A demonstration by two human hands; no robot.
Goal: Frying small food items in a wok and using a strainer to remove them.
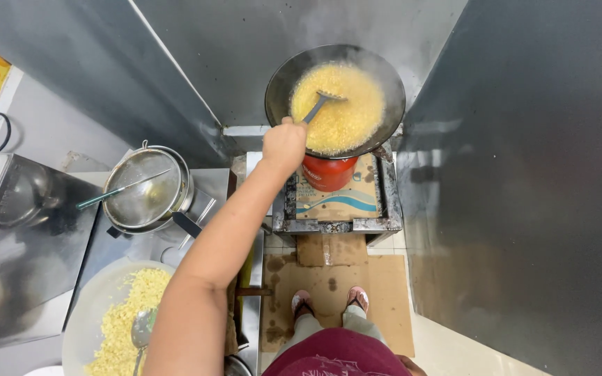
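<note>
Steel spatula (pixel 322 104) gripped by left hand (pixel 283 144) fingers | wok (pixel 336 97) steaming | right hand (pixel 412 365) mostly cropped, grip unclear

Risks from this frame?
1. Wok is nearly full of bubbling oil and food; stirring with the skimmer may slop hot oil over the rim.
2. Left hand sits close to the rim, in steam and spatter range.
3. Feet in open sandals stand on oil-stained cardboard: possible slip or burn.

A black wok (pixel 280 83) holds bubbling yellow oil (pixel 346 111), above a red gas cylinder (pixel 329 174), brown grease-spotted cardboard (pixel 384 306), pink sandals (pixel 357 296) and a silver strainer (pixel 144 188).
</note>
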